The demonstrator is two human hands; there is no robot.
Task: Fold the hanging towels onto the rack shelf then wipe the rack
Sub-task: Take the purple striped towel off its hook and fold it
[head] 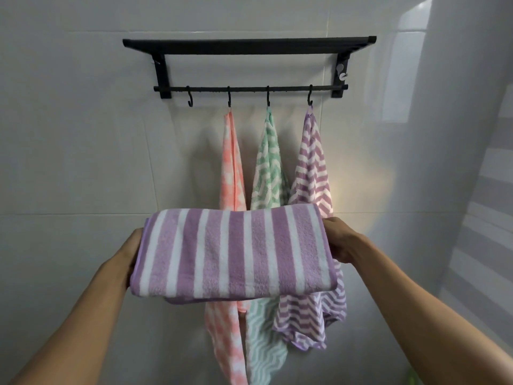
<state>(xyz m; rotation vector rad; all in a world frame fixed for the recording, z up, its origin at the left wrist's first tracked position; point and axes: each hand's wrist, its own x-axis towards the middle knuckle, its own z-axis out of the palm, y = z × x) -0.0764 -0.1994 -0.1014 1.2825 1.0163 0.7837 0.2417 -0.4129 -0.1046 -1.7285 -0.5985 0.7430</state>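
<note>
A folded purple-and-white striped towel [236, 252] lies flat between my hands at chest height, below the rack. My left hand [130, 252] grips its left end and my right hand [340, 240] grips its right end, fingers tucked under the cloth. Above, a black rack [249, 45] with a top shelf is fixed to the wall. From the hooks on its lower bar [249, 88] hang a pink towel [231, 168], a green zigzag towel [268, 168] and a purple zigzag towel [312, 162]. The leftmost hook [189, 99] is bare.
White tiled wall [83, 134] lies behind the rack. A glossy side wall [458, 162] stands close on the right and reflects the striped towel. A small grey knob [341, 71] sits at the rack's right bracket.
</note>
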